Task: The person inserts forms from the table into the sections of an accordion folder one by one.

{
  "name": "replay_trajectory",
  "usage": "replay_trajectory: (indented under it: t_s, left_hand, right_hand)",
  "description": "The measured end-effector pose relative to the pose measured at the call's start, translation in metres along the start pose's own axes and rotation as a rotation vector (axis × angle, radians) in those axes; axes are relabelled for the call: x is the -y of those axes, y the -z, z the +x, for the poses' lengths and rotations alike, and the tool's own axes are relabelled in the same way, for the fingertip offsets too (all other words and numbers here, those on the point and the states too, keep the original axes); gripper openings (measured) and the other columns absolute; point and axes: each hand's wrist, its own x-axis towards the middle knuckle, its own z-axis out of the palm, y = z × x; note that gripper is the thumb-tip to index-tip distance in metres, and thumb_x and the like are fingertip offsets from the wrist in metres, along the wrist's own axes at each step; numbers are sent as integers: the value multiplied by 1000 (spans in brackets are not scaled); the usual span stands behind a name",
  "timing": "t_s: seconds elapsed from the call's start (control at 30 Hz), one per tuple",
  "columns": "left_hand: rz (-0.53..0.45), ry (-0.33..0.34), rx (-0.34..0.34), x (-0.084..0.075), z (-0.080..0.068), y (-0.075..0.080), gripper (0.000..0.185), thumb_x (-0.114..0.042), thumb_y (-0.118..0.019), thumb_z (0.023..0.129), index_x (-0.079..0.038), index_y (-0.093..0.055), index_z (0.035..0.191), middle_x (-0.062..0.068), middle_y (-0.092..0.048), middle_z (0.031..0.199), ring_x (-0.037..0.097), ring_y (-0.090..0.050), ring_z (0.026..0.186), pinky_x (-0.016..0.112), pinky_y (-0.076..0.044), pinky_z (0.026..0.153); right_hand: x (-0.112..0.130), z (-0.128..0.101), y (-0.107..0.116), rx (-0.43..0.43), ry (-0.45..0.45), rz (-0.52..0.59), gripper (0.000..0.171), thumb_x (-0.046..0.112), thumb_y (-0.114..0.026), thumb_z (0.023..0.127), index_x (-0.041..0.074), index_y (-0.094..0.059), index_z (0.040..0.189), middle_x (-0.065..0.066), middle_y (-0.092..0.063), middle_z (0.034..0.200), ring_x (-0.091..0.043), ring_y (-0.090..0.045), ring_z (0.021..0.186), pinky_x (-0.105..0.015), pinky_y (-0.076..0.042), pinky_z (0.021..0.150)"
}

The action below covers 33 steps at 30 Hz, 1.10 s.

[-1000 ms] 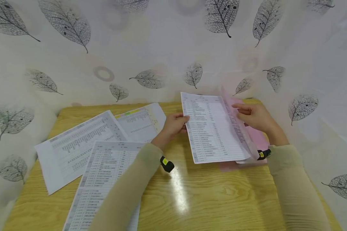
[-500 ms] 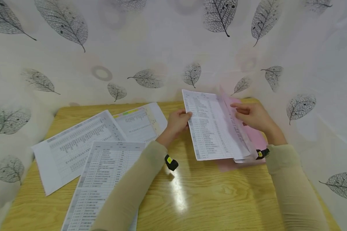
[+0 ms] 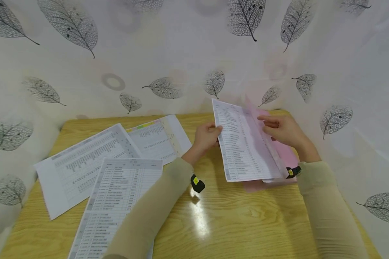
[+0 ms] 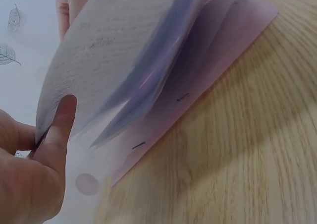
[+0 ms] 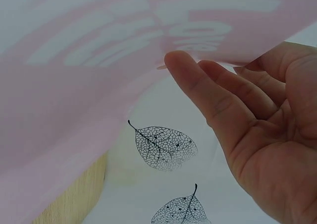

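Head view: by the far right corner of the tabletop (image 3: 240, 216), my left hand (image 3: 206, 138) pinches the sheet (image 3: 241, 144) while my right hand (image 3: 284, 132) touches the folder (image 3: 286, 154), probably to spread it. Whether the right pinches, I can't tell.

Counts one left hand (image 3: 207, 137) and one right hand (image 3: 286, 132), with two wrist cameras (image 3: 198, 186). Toward the left edge of the tabletop (image 3: 246, 223), totals three printed papers (image 3: 126, 194). Near the right edge, comes to one pink folder (image 3: 286, 154), with two staples (image 4: 138, 145) along its fold. Cannot number the held pages (image 3: 244, 147), too overlapped. Adds two leaf prints (image 5: 166, 147) in the right wrist view.
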Motion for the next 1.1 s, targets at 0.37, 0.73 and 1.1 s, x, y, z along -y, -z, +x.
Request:
replay_trajectory:
  t_s: [0.37, 0.73, 1.1]
  left_hand:
    - [19, 7, -29, 7, 3, -18, 28, -13, -65, 105, 3, -70, 127, 22, -79, 110, 16, -72, 71, 59, -63, 88]
    - [76, 55, -18, 9, 4, -33, 29, -14, -65, 105, 2, -70, 128, 19, -79, 111, 15, -70, 72, 57, -62, 91]
    - [199, 20, -58, 13, 11, -51, 23, -14, -68, 103, 5, -76, 114, 20, -79, 98, 28, -77, 76, 50, -66, 80]
  right_hand:
    - [0, 1, -2, -4, 9, 2, 45, 11, -64, 101, 4, -63, 145, -28, -60, 146, -6, -68, 109, -22, -61, 67]
    - [3, 0, -1, -3, 11, -1, 45, 10, -63, 101, 3, -63, 145, -29, -64, 141, 8, -64, 93, -21, -61, 67]
    - [2, -1, -4, -19, 48, 6, 43, 9, -64, 100, 0, -64, 142, -31, -65, 137, 4, -67, 94, -21, -61, 65]
